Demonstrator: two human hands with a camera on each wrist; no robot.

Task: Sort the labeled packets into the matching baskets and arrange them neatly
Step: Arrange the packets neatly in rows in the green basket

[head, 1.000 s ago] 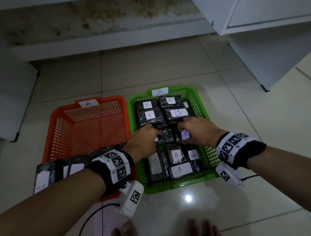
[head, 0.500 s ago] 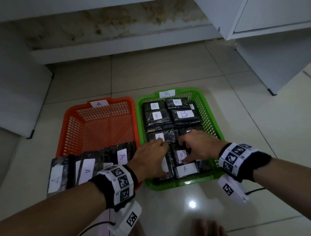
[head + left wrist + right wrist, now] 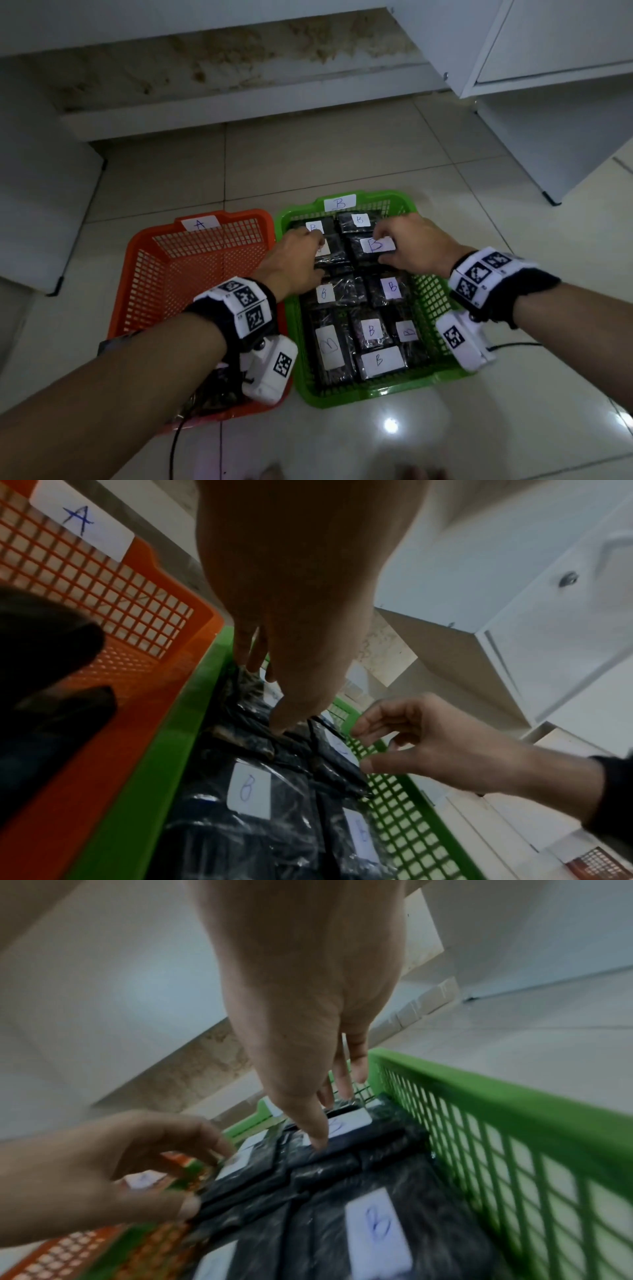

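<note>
A green basket tagged B holds several dark packets with white B labels, laid flat in rows. My left hand reaches into its far left part, straight fingers and thumb touching a packet whose label is partly covered. My right hand rests fingertips and thumb on the packet with the large B label. In the wrist views, the left hand and right hand point down onto the packets; neither lifts one. The orange basket tagged A stands to the left, its near end hidden by my left forearm.
Both baskets sit side by side on a glossy tiled floor. White cabinets stand at the back right and a white unit at the left. A stained ledge runs along the back. A black cable trails near the orange basket.
Both hands moved from the middle rows of the green basket to its far rows. The A-labelled packets at the orange basket's near end are now hidden under my left forearm.
</note>
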